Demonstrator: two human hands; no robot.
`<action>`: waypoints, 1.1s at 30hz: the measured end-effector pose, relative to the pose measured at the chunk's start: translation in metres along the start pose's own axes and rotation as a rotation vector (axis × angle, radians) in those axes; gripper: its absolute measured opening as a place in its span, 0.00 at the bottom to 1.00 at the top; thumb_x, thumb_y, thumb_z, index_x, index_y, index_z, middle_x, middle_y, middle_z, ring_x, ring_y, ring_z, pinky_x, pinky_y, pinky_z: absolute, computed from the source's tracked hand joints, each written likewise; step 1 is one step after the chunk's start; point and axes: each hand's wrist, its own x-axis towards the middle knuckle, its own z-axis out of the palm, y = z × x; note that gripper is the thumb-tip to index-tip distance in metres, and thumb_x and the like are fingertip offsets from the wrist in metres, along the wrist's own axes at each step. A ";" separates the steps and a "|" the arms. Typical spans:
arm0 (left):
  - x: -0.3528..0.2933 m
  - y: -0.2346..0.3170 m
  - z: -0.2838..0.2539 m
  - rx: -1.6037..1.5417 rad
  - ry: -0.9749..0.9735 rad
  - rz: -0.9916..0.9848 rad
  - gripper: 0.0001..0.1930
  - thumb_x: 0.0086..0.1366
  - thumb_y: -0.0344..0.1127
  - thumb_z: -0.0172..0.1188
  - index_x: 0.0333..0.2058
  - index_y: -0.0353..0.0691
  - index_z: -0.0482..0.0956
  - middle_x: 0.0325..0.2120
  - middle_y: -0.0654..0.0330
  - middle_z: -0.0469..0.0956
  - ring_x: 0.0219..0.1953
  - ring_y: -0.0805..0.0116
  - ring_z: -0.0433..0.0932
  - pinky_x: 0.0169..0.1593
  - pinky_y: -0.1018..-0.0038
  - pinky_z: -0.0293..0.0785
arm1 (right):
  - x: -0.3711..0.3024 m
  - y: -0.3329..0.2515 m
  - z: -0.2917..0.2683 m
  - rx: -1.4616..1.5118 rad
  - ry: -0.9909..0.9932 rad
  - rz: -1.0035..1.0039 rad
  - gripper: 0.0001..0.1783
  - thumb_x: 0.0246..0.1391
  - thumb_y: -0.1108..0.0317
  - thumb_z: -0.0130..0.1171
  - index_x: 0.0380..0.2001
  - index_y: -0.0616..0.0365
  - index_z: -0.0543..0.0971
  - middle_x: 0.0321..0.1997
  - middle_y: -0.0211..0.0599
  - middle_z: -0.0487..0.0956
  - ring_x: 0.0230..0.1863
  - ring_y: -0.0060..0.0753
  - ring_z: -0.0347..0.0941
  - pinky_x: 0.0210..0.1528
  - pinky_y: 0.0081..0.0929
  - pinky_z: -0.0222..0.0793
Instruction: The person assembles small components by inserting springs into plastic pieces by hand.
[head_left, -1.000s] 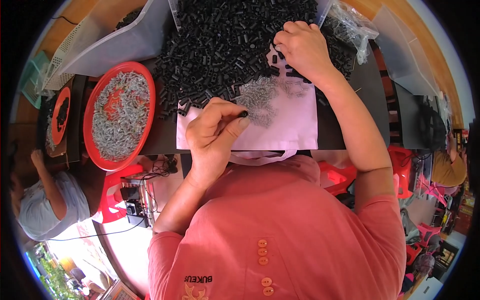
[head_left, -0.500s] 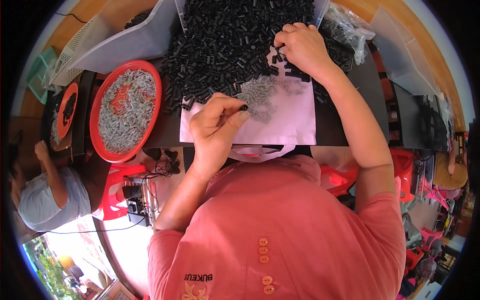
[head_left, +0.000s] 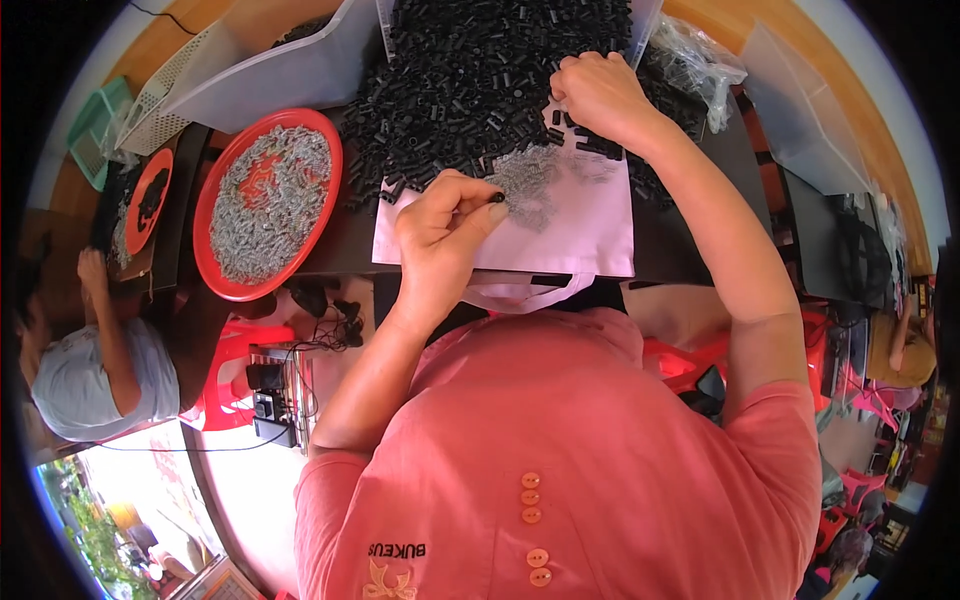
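My left hand [head_left: 440, 235] pinches a small black plastic tube [head_left: 496, 198] between thumb and forefinger, its end turned to the right. Just beyond that tube, a heap of fine silvery metal pieces [head_left: 527, 180], apparently small springs, lies on a pale pink cloth bag [head_left: 590, 235]. At the right edge of a big pile of black tubes [head_left: 450, 90], my right hand [head_left: 605, 98] has its fingers curled together. Whatever its fingertips may hold is hidden. Several loose black tubes lie on the bag below this hand.
A round red tray [head_left: 212, 262] of silvery pieces stands to the left. Behind it is a translucent bin [head_left: 270, 75]; clear plastic bags [head_left: 700, 65] lie at the far right. Another person [head_left: 105, 380] sits at left by an orange plate [head_left: 160, 170]. The dark table's edge [head_left: 330, 262] runs before me.
The view has shifted slightly. My left hand still pinches the black tube, now nearer the heap of silvery pieces. My right hand's fingers have turned inward, hiding the thumb that showed before.
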 end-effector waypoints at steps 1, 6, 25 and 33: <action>0.000 0.000 0.000 0.019 0.001 -0.009 0.06 0.55 0.20 0.65 0.33 0.30 0.79 0.25 0.65 0.72 0.27 0.80 0.67 0.32 0.82 0.65 | -0.002 0.000 0.002 -0.006 0.007 -0.002 0.06 0.47 0.73 0.58 0.29 0.53 0.83 0.36 0.33 0.79 0.45 0.40 0.72 0.48 0.40 0.62; 0.001 0.001 0.000 0.019 0.000 -0.020 0.06 0.55 0.21 0.65 0.33 0.30 0.80 0.25 0.65 0.72 0.26 0.80 0.67 0.32 0.82 0.65 | -0.011 0.008 0.010 0.103 0.130 -0.046 0.07 0.48 0.72 0.59 0.32 0.53 0.83 0.37 0.30 0.79 0.47 0.38 0.72 0.49 0.39 0.62; 0.003 0.007 0.001 0.002 0.041 -0.135 0.04 0.57 0.23 0.65 0.32 0.31 0.80 0.22 0.69 0.72 0.25 0.82 0.66 0.30 0.83 0.63 | -0.020 0.007 0.011 0.199 0.244 -0.081 0.07 0.42 0.76 0.59 0.28 0.55 0.76 0.35 0.29 0.78 0.44 0.39 0.73 0.47 0.38 0.63; 0.007 0.016 -0.002 -0.181 0.067 -0.333 0.05 0.63 0.25 0.61 0.37 0.31 0.80 0.20 0.65 0.75 0.17 0.82 0.65 0.21 0.84 0.55 | -0.056 -0.059 -0.021 1.410 0.189 -0.137 0.06 0.50 0.75 0.63 0.34 0.61 0.79 0.30 0.24 0.77 0.33 0.13 0.71 0.38 0.15 0.68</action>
